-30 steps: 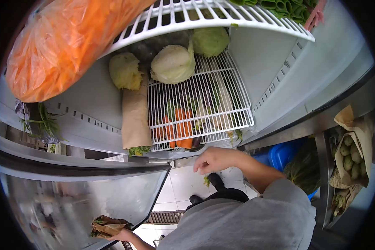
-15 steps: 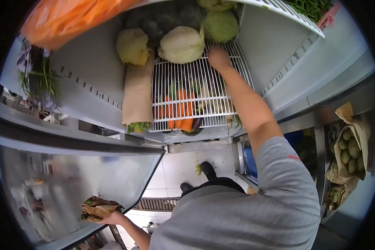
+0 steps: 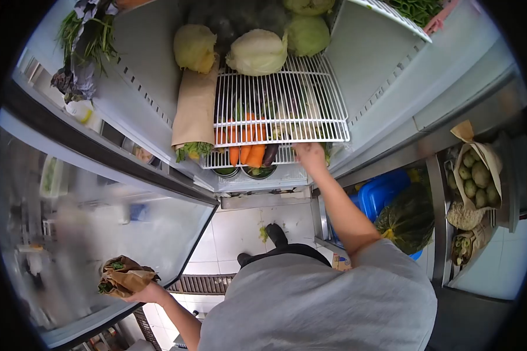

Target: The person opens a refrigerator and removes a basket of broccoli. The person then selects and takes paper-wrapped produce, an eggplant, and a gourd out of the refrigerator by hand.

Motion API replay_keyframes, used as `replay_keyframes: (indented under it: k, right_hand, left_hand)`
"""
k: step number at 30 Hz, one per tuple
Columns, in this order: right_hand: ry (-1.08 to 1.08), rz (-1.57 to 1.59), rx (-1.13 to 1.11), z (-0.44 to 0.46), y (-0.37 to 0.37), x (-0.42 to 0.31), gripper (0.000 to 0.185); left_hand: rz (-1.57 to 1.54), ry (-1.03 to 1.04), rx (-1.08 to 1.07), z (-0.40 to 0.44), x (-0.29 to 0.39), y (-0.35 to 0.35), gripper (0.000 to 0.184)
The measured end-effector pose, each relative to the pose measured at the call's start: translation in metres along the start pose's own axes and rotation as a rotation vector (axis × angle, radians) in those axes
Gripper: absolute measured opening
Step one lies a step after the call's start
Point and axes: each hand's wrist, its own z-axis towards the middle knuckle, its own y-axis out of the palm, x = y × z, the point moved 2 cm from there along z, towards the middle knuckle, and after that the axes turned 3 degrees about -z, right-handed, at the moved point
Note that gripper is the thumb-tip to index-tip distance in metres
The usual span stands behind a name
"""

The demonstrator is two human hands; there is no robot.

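Note:
My left hand (image 3: 149, 293) is closed on a brown paper bundle of greens (image 3: 126, 277), held low in front of the open glass door (image 3: 175, 219). Just below the front edge of the white wire shelf (image 3: 281, 133) is my right hand (image 3: 310, 155), its fingers partly hidden. Close to it on the lower rack lie a dark eggplant (image 3: 270, 155) and several carrots (image 3: 254, 155). On the wire shelf sit a pale cabbage (image 3: 257, 52), a yellowish one (image 3: 194, 48) and a greener one (image 3: 308, 36). A long paper-wrapped bunch of greens (image 3: 194, 111) lies along its left side.
Metal bowls (image 3: 259, 172) stand under the lower rack. On the right are a blue crate (image 3: 383, 193), a dark green squash (image 3: 407, 217) and a paper bag of green produce (image 3: 479, 178). Leafy stems (image 3: 88, 44) hang at upper left. Scraps (image 3: 263, 234) lie on the floor.
My right hand has come from the back right of the wire shelf forward and down to below its front edge. My left hand still holds the paper bundle. The view has shifted.

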Motion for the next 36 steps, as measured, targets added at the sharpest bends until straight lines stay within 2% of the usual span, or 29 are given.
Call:
replay_keyframes:
  k: [2, 4, 5, 6, 8, 11, 12, 14, 16, 17, 18, 20, 22, 25, 28, 29, 32, 33, 34, 36]
  right_hand:
    - [-0.770, -0.500, 0.581, 0.021, 0.008, -0.010, 0.021]
    - [-0.617, -0.628, 0.590, 0.040, 0.019, -0.016, 0.023]
    - [-0.782, -0.960, 0.689, 0.058, 0.026, -0.014, 0.028]
    - [-0.804, -0.854, 0.653, 0.085, 0.033, -0.011, 0.032]
    - [-0.740, -0.760, 0.720, 0.107, 0.039, -0.004, 0.033]
    - [-0.672, -0.716, 0.444, 0.088, 0.017, -0.019, 0.031]
    - [-0.711, -0.936, 0.491, 0.090, 0.019, -0.013, 0.030]
    - [-0.818, -0.877, 0.556, 0.084, 0.018, -0.001, 0.029]
    - [-0.916, -0.885, 0.610, 0.118, 0.032, 0.027, 0.041]
    - [-0.787, -0.867, 0.594, 0.116, 0.033, 0.023, 0.037]
    - [-0.883, -1.015, 0.581, 0.107, 0.029, 0.022, 0.032]
    - [-0.881, -0.956, 0.480, 0.063, 0.019, 0.000, 0.029]
    - [-0.774, -0.640, 0.241, 0.007, 0.004, -0.041, 0.036]
    - [-0.796, -0.307, 0.231, 0.005, 0.013, -0.008, 0.040]
    - [-0.685, -0.211, 0.194, 0.006, 0.009, 0.003, 0.044]
    - [-0.742, -0.169, 0.310, 0.001, 0.003, -0.008, 0.045]
    - [-0.853, -0.453, 0.566, 0.011, -0.011, -0.028, 0.047]
    - [-0.740, -0.418, 0.592, 0.016, -0.010, -0.036, 0.055]
    - [-0.567, -0.513, 0.557, 0.027, -0.006, -0.038, 0.060]
    - [-0.566, -0.592, 0.612, 0.059, -0.001, -0.040, 0.060]
  left_hand:
    - [0.024, 0.079, -0.021, 0.001, 0.003, -0.003, 0.079]
    - [0.028, 0.142, -0.031, 0.000, 0.004, -0.005, 0.078]
    - [0.006, 0.128, -0.047, 0.000, 0.006, -0.006, 0.078]
    - [-0.014, 0.116, -0.063, 0.000, 0.010, -0.008, 0.077]
    - [-0.042, 0.131, -0.084, 0.002, 0.008, -0.011, 0.076]
    - [-0.060, 0.201, -0.121, 0.002, 0.008, -0.012, 0.077]
    - [-0.056, 0.218, -0.143, 0.001, 0.018, -0.013, 0.080]
    - [-0.055, 0.182, -0.139, -0.001, 0.024, -0.012, 0.080]
    - [-0.058, 0.081, -0.105, -0.005, 0.024, -0.011, 0.077]
    - [-0.037, 0.081, -0.101, -0.007, 0.020, -0.010, 0.077]
    - [-0.018, 0.084, -0.098, -0.005, 0.009, -0.010, 0.077]
    - [0.036, 0.134, -0.090, 0.000, -0.007, -0.009, 0.077]
    - [0.111, 0.220, -0.076, 0.003, -0.021, -0.008, 0.076]
    - [0.082, 0.160, -0.059, 0.001, -0.020, -0.006, 0.077]
    - [0.169, 0.168, -0.023, 0.000, -0.014, -0.005, 0.079]
    - [0.176, 0.192, -0.017, 0.000, -0.016, -0.004, 0.080]
    - [0.208, 0.240, -0.001, 0.000, -0.013, -0.001, 0.081]
    - [0.219, 0.249, 0.002, -0.002, -0.010, -0.001, 0.082]
    - [0.241, 0.231, 0.015, -0.005, -0.007, 0.000, 0.082]
    - [0.280, 0.195, 0.053, -0.009, 0.003, 0.002, 0.083]
